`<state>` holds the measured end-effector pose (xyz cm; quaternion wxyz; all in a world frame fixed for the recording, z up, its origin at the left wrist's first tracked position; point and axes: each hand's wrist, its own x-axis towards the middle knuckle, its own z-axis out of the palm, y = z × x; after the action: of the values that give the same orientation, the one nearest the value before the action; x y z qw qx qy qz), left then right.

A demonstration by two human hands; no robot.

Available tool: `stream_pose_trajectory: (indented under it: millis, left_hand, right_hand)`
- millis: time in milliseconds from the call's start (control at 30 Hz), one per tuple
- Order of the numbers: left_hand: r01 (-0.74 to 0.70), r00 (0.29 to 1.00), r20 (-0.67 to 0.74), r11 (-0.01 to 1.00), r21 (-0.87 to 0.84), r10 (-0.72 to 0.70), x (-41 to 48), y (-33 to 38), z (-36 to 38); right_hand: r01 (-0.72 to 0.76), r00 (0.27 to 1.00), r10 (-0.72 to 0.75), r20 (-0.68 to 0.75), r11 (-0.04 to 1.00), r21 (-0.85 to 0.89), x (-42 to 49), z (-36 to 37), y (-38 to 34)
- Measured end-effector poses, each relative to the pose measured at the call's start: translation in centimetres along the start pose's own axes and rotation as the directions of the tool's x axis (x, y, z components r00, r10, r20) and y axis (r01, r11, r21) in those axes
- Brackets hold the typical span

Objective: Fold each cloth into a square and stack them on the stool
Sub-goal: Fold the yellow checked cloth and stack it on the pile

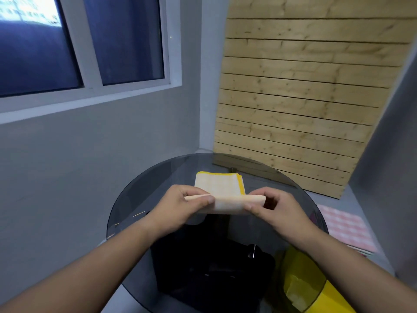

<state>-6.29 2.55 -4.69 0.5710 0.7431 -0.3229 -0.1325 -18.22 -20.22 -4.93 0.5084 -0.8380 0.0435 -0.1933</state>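
A pale checked cloth with a yellow border [220, 185] lies partly folded on the round dark glass table [140, 199]. Its near edge is lifted and rolled over toward the far side. My left hand [182, 203] pinches the left end of that fold between thumb and fingers. At the right end my right hand [270, 206] pinches the same fold. A pink checked cloth [347, 227] lies flat on a low surface to the right of the table, a folded edge showing under it; whether that surface is the stool I cannot tell.
A yellow object [316, 290] shows through and beside the glass at the lower right. Under the table stands a dark bulky shape [209, 263]. A wooden slat panel [304, 98] leans behind the table; a grey wall and window are at the left.
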Motion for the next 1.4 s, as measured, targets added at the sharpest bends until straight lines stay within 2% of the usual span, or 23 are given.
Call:
stream_pose_trajectory:
  millis: [200,333,433,533,633,700,833,900,1000,1067,1167,1300,1400]
  left_hand:
    - [-0.006,0.998,-0.055,0.998,-0.063,0.002,0.0,1.8,-0.3]
    - [-0.025,0.991,-0.137,0.989,-0.144,0.005,0.5,1.8,-0.1]
    - [0.047,0.994,-0.076,0.954,-0.297,-0.073,1.1,0.7,0.0]
    - [0.151,0.986,-0.033,0.965,-0.214,-0.162,1.8,-1.3,0.2]
    - [0.220,0.968,-0.107,0.973,-0.073,-0.227,2.9,-3.3,0.5]
    - [0.257,0.955,-0.164,0.966,0.028,-0.249,3.6,-4.5,0.7]
    - [0.305,0.936,-0.239,0.932,0.196,-0.257,4.6,-5.5,1.5]
    - [0.302,0.943,-0.242,0.896,0.327,-0.229,5.0,-5.6,1.6]
    - [0.298,0.953,-0.195,0.834,0.464,-0.232,5.6,-5.6,1.7]
    - [0.302,0.953,-0.190,0.799,0.520,-0.236,6.0,-5.9,1.9]
    - [0.314,0.949,-0.209,0.730,0.607,-0.234,6.0,-6.3,2.4]
    - [0.283,0.959,-0.173,0.700,0.655,-0.226,5.6,-6.0,2.8]
    - [0.262,0.963,-0.145,0.651,0.712,-0.229,5.1,-5.8,3.2]
  right_hand:
    - [-0.078,0.993,0.068,0.097,0.991,0.105,-0.4,-0.2,-0.1]
    - [-0.121,0.992,0.113,0.051,0.972,0.200,0.2,0.6,0.2]
    - [-0.164,0.984,0.176,-0.014,0.940,0.300,1.5,1.3,0.7]
    - [-0.197,0.969,0.232,-0.083,0.933,0.302,3.1,1.7,1.5]
    - [-0.264,0.945,0.303,-0.124,0.929,0.258,4.7,1.9,2.5]
    - [-0.328,0.927,0.354,-0.125,0.926,0.188,5.5,2.1,3.1]
    - [-0.381,0.923,0.373,-0.091,0.919,-0.101,5.6,2.5,4.2]
    - [-0.362,0.932,0.348,-0.101,0.907,-0.216,5.3,2.7,5.0]
    - [-0.349,0.937,0.328,-0.120,0.888,-0.300,5.0,2.9,5.6]
    - [-0.354,0.935,0.330,-0.129,0.851,-0.389,4.8,2.9,5.8]
    - [-0.342,0.937,0.315,-0.152,0.736,-0.585,4.5,3.1,6.5]
    - [-0.309,0.947,0.290,-0.140,0.691,-0.653,4.4,3.2,7.0]
    - [-0.245,0.961,0.258,-0.102,0.618,-0.747,4.1,3.3,6.8]
